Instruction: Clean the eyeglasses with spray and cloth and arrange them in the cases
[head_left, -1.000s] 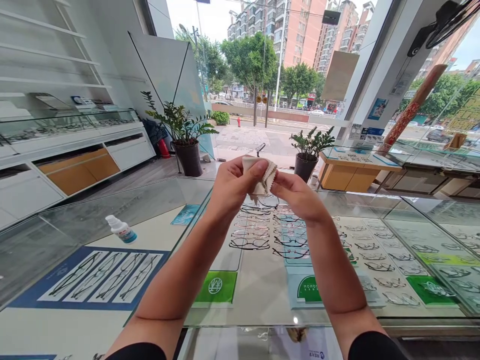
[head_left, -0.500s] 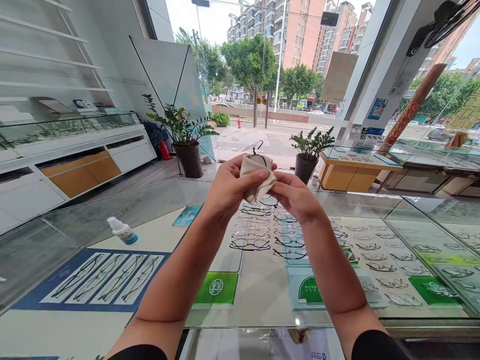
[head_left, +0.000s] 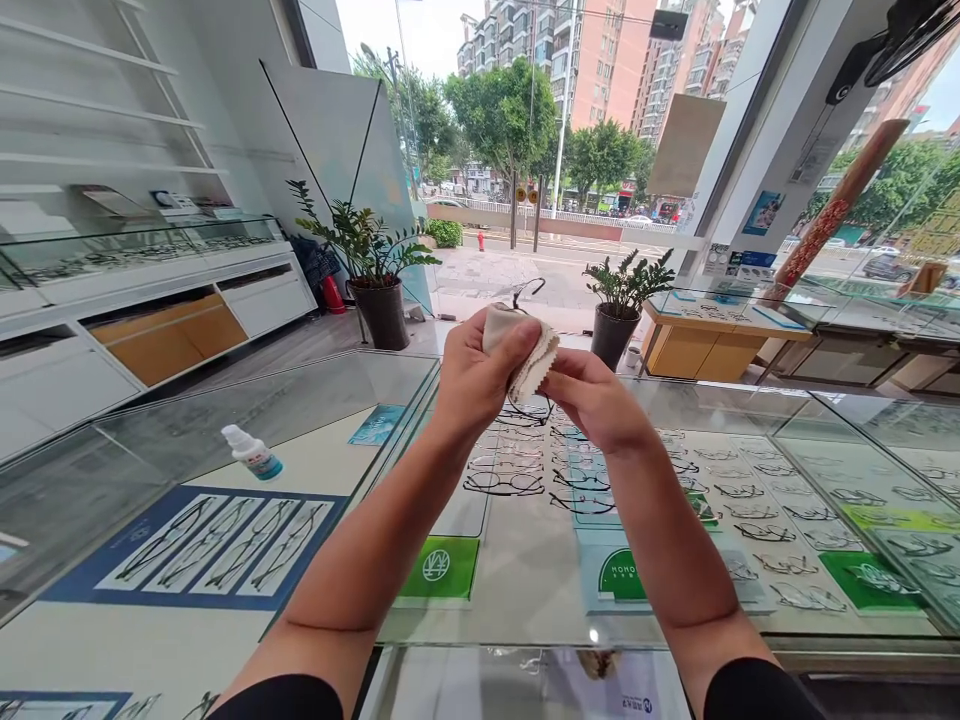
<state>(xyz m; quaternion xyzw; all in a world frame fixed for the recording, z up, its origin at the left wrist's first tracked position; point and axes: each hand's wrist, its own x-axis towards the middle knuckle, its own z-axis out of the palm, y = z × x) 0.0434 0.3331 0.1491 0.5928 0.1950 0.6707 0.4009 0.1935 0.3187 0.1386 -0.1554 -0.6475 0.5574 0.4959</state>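
A beige cleaning cloth (head_left: 537, 368) with a zigzag edge is folded around a pair of eyeglasses (head_left: 517, 296). My left hand (head_left: 478, 378) pinches the cloth, thumb on top, over part of the glasses. One thin dark end sticks up above the fingers, and a dark rim shows below the cloth. On the other side, my right hand (head_left: 597, 402) has its fingers closed on the glasses at the cloth's edge; the exact grip point is hidden. Both hands are raised above the glass display counter (head_left: 517, 610).
A white spray bottle (head_left: 253, 455) with blue liquid stands on the counter to the left. Rows of eyeglasses (head_left: 504, 485) lie under the glass, beside a blue display board (head_left: 300, 598) with several frames. Potted plants (head_left: 380, 310) stand beyond the counter.
My left thumb and the cloth have shifted slightly right and turned, and the cloth's zigzag edge now flares up to the right. My right hand stays nearly in place. The view has moved slightly.
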